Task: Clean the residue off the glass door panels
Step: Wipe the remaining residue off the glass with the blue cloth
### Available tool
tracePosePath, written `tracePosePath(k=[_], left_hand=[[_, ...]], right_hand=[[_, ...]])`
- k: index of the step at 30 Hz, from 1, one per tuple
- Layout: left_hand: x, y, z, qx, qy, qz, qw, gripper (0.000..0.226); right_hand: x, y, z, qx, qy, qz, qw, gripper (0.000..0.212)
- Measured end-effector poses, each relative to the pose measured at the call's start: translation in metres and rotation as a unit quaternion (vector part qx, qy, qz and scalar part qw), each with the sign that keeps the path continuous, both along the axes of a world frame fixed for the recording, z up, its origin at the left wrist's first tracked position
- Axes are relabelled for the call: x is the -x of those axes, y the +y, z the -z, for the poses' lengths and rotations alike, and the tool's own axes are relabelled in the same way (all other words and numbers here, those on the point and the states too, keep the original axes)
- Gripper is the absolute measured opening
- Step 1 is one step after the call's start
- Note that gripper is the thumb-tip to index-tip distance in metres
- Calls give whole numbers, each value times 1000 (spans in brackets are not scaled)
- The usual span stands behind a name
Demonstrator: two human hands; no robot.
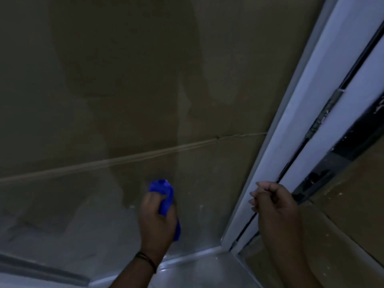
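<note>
A large glass door panel (pixel 145 90) fills most of the head view, dim and hazy, with brown cardboard showing behind it. My left hand (pixel 156 221) grips a bunched blue cloth (pixel 164 194) and holds it against the lower part of the glass. My right hand (pixel 274 202) is curled with its fingertips at the edge of the white door frame (pixel 291 146), to the right of the cloth. A few pale specks of residue (pixel 200 207) dot the glass near the cloth.
A metal hinge (pixel 324 115) sits on the frame at the right. A second panel (pixel 353 183) with a dark metal fitting and white specks lies beyond the frame. A shiny metal threshold (pixel 193 256) runs along the bottom.
</note>
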State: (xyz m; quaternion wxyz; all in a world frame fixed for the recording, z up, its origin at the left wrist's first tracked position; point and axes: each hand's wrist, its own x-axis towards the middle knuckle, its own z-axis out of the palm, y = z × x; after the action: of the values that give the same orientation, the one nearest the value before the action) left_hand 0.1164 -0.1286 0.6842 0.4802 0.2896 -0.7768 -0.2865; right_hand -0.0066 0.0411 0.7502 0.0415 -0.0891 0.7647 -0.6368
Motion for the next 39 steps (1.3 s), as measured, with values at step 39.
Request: tracePosePath(k=[39], left_hand=[[66, 79, -60, -387, -77, 272, 878, 10]], right_hand=[[-20, 31, -9, -19, -87, -27, 996, 12]])
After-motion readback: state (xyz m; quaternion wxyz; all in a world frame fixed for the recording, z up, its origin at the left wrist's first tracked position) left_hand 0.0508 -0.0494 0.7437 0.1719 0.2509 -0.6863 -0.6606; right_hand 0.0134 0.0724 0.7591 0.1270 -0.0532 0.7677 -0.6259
